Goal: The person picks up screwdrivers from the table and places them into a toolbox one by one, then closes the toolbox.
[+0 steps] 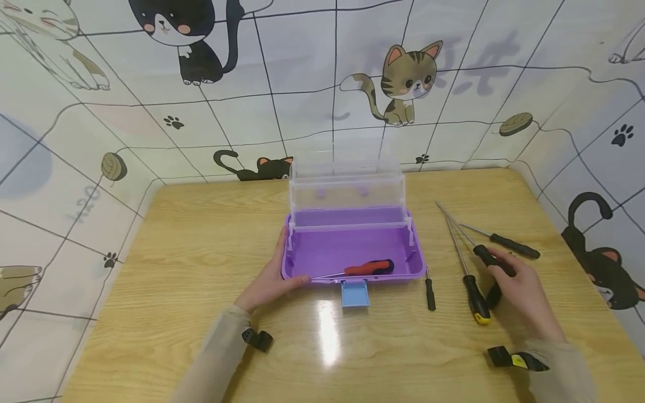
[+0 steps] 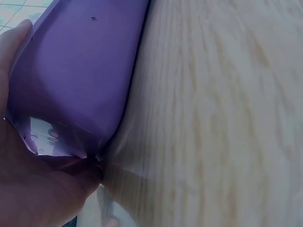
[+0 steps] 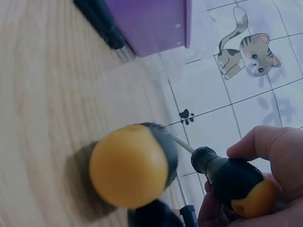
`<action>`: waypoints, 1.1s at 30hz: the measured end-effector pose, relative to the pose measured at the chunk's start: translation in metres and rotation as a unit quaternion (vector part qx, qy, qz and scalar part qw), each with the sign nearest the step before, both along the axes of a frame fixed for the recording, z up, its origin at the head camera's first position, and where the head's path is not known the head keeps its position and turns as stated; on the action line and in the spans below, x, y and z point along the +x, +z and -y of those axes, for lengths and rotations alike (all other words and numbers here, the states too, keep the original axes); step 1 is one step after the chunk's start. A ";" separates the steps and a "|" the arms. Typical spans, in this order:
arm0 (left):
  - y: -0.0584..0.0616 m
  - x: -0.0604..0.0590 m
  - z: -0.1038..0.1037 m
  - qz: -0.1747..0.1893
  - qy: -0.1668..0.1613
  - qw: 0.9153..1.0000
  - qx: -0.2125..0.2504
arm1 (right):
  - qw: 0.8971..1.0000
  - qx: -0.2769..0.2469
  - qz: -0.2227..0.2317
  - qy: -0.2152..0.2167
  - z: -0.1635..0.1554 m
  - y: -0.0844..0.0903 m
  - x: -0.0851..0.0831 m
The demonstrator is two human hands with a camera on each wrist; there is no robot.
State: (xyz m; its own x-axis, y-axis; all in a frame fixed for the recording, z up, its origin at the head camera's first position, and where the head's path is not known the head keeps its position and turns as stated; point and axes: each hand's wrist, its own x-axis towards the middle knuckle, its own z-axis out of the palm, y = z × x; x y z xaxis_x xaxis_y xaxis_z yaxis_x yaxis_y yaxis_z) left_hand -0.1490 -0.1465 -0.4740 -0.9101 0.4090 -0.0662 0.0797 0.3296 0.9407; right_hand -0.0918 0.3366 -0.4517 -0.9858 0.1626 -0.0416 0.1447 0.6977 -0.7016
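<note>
A purple box (image 1: pixel 353 249) with its clear lid (image 1: pixel 346 187) raised stands mid-table, and a red and black screwdriver (image 1: pixel 370 268) lies inside it. My left hand (image 1: pixel 267 285) grips the box's front left corner, thumb on the front rim. The left wrist view shows that hand (image 2: pixel 28 189) against the purple wall (image 2: pixel 80 71). To the right of the box, my right hand (image 1: pixel 524 291) holds a black-handled screwdriver (image 1: pixel 487 258) just above the table. In the right wrist view my fingers (image 3: pixel 265 151) curl round its black, yellow-ended handle (image 3: pixel 236 182).
Other screwdrivers lie on the wooden table (image 1: pixel 201 252) right of the box: a yellow-ended one (image 1: pixel 476 296), a black one (image 1: pixel 514 246) farther back, and a small one (image 1: pixel 430 294) by the box's corner. A blue latch (image 1: pixel 355 294) hangs from the box front. Cat-patterned walls surround the table.
</note>
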 end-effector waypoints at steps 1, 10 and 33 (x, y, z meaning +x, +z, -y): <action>0.000 0.000 0.000 -0.001 -0.002 1.000 0.001 | 1.000 -0.001 -0.004 0.000 0.000 0.001 0.001; 0.029 0.008 -0.006 0.014 -0.007 1.000 0.003 | 0.997 -0.031 -0.064 0.003 0.004 0.007 0.006; -0.003 0.000 -0.001 -0.008 -0.010 0.999 0.041 | 0.996 -0.078 0.050 -0.018 0.006 0.016 0.004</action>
State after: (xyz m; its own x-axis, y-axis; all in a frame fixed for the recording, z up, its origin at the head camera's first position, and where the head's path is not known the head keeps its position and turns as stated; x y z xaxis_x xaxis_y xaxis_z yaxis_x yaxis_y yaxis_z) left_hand -0.1489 -0.1454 -0.4773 -0.9027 0.4299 -0.0183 0.0998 0.2505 0.9629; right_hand -0.0877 0.3306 -0.4353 -0.9691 0.1818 -0.1669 0.2424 0.5739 -0.7822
